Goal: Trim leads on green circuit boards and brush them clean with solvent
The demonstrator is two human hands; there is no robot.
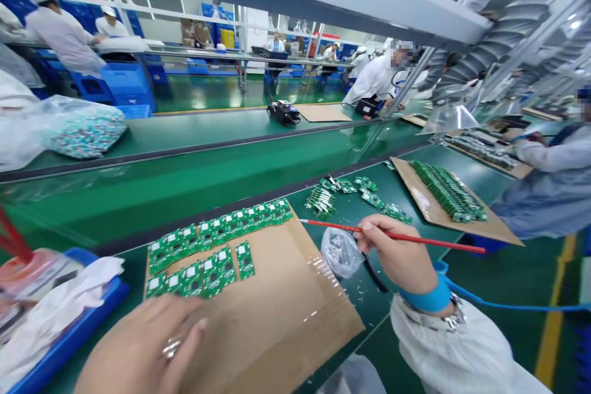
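My right hand [397, 252] is closed round a thin red brush [429, 241] whose pale tip points left over the green bench. Just left of that hand lies a small clear plastic bag [340, 251]. My left hand [143, 348] rests low at the front, fingers laid flat on a brown cardboard sheet [286, 301], a ring on one finger. Rows of small green circuit boards [217, 237] lie along the cardboard's far edge. A blue wrist strap [431, 298] with a blue cord circles my right wrist.
More loose green boards [364, 191] and a cardboard [415, 188] loaded with stacked boards [447, 191] lie to the right. A blue tray [69, 335] with white cloth sits at left. A green conveyor [194, 178] runs behind. A co-worker's sleeve [549, 157] is at right; other people work beyond.
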